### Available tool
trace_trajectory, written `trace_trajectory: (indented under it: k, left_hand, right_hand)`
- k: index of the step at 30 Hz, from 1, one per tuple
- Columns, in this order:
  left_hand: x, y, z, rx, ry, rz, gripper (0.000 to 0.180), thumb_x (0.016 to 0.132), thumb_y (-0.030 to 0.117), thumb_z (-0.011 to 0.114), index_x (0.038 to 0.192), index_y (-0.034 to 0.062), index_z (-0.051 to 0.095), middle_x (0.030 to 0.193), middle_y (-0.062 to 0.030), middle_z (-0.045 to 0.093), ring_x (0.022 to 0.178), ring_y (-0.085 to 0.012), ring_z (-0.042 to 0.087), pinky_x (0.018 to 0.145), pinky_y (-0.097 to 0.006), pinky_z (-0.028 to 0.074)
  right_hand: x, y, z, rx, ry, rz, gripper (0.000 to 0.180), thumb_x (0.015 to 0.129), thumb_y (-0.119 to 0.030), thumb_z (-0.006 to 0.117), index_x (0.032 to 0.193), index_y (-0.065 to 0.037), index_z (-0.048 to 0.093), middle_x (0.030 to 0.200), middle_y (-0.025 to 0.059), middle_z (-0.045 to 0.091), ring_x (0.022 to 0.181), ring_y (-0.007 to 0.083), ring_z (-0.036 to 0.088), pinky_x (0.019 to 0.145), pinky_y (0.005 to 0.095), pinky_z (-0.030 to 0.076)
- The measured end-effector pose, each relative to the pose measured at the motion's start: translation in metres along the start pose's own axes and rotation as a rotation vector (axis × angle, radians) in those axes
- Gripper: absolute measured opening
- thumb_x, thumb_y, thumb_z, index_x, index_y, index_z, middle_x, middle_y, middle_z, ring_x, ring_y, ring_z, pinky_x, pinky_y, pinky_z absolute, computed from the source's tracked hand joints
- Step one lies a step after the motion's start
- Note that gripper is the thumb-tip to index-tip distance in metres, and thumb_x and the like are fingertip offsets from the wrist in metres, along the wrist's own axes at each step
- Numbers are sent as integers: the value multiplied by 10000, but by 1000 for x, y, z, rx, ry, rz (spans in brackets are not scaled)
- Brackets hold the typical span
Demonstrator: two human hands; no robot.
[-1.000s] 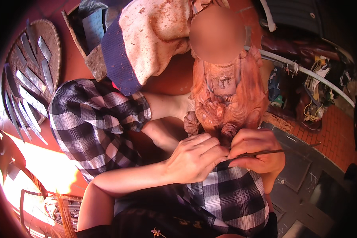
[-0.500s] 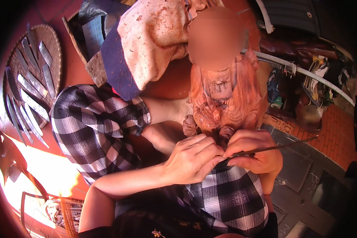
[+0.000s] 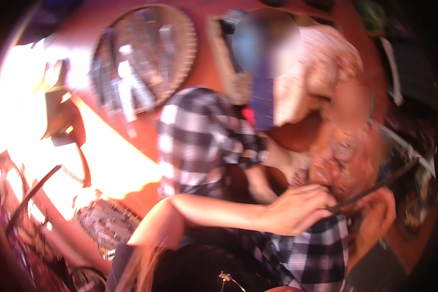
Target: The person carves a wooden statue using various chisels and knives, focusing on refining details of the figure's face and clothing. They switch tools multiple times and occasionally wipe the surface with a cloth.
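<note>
Blurred view. Left hand (image 3: 301,208) curled, fingertips pinching the near end of a thin dark stick (image 3: 374,187) over the checkered cloth (image 3: 306,253). Right hand (image 3: 374,221) cupped beneath the stick, grip impossible to tell. Orange figure (image 3: 345,160) just behind both.

Picture blurred throughout. Left hand (image 3: 299,208) curled at the base of an orange-brown clay figure (image 3: 343,155) resting on the lap. Right hand (image 3: 374,221) just beside it, lower right, fingers closed on a thin dark stick tool (image 3: 374,185) slanting up to the right, its near end at the left hand's fingertips. Black-and-white checked cloth (image 3: 199,136) over the raised knee. Round woven tray (image 3: 146,63) on the red floor (image 3: 131,141), upper left. Strong sun glare (image 3: 29,112) at left.
</note>
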State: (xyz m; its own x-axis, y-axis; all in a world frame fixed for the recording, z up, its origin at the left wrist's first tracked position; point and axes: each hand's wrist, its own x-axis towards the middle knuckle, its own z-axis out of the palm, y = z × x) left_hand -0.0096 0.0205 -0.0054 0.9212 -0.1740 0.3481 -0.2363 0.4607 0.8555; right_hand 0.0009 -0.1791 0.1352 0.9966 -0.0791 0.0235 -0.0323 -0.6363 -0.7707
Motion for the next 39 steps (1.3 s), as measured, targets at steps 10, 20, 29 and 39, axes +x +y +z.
trace_trajectory:
  k: [10, 20, 29, 39]
  left_hand:
    - [-2, 66, -203, 757, 739, -169, 196, 952, 69, 683, 1099, -27, 594, 822, -50, 643, 765, -74, 593, 704, -251, 490]
    - [2, -49, -321, 966, 735, -575, 282, 847, 218, 745, 1029, 6, 708, 923, -189, 745, 921, -363, 721, 839, -450, 540]
    - [25, -75, -330, 1213, 608, -642, 319, 857, 364, 739, 990, 75, 747, 946, -217, 739, 939, -407, 706, 835, -499, 548]
    - [-16, -39, -419, 1197, 1016, -687, 263, 832, 318, 749, 999, 120, 799, 975, -188, 755, 970, -367, 722, 894, -443, 546]
  right_hand:
    - [7, -64, 66, -188, -757, -284, 206, 732, -1, 769, 935, 10, 739, 847, 145, 714, 759, 266, 705, 693, 337, 550]
    - [-4, -67, 70, -220, -872, -235, 198, 775, -25, 784, 967, -2, 742, 885, 145, 723, 770, 276, 712, 700, 336, 551]
    - [-12, -49, 64, -183, -826, -221, 211, 766, 10, 761, 974, 15, 734, 866, 156, 714, 769, 280, 712, 688, 335, 547]
    - [-11, -46, 60, -207, -807, -163, 213, 766, 25, 754, 977, 19, 727, 855, 157, 703, 765, 273, 710, 671, 336, 549]
